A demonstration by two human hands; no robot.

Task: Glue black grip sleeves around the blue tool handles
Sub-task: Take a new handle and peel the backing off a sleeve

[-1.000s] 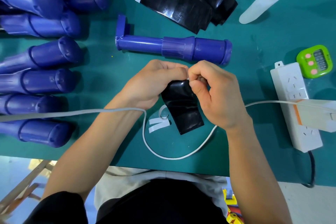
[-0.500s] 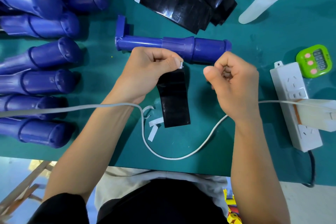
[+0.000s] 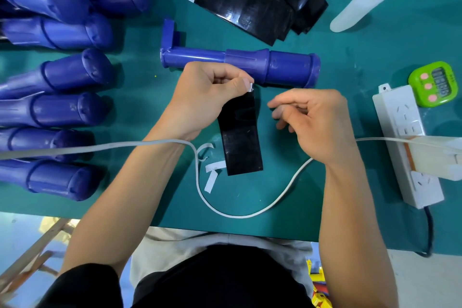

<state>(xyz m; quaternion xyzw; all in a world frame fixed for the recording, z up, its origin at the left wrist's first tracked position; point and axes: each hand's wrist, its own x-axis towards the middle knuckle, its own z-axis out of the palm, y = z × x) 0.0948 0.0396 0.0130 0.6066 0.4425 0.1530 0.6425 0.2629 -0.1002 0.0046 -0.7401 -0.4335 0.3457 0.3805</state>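
Observation:
A single blue tool handle lies crosswise on the green table, just beyond both hands. My left hand pinches the top edge of a black grip sleeve between thumb and finger, with a small white strip end showing at the thumb tip. The sleeve hangs flat toward me, its lower end over the table. My right hand hovers just right of the sleeve with loosely curled fingers; nothing shows in it and it does not touch the sleeve.
Several blue handles are piled at the left. A stack of black sleeves lies at the back. Peeled white strips and a white cable lie near me. A power strip and green timer sit right.
A second ago both hands held the sleeve's top edge. My right hand let go and pulled right, and has now come back down beside it. My left hand lifted the sleeve toward the handle.

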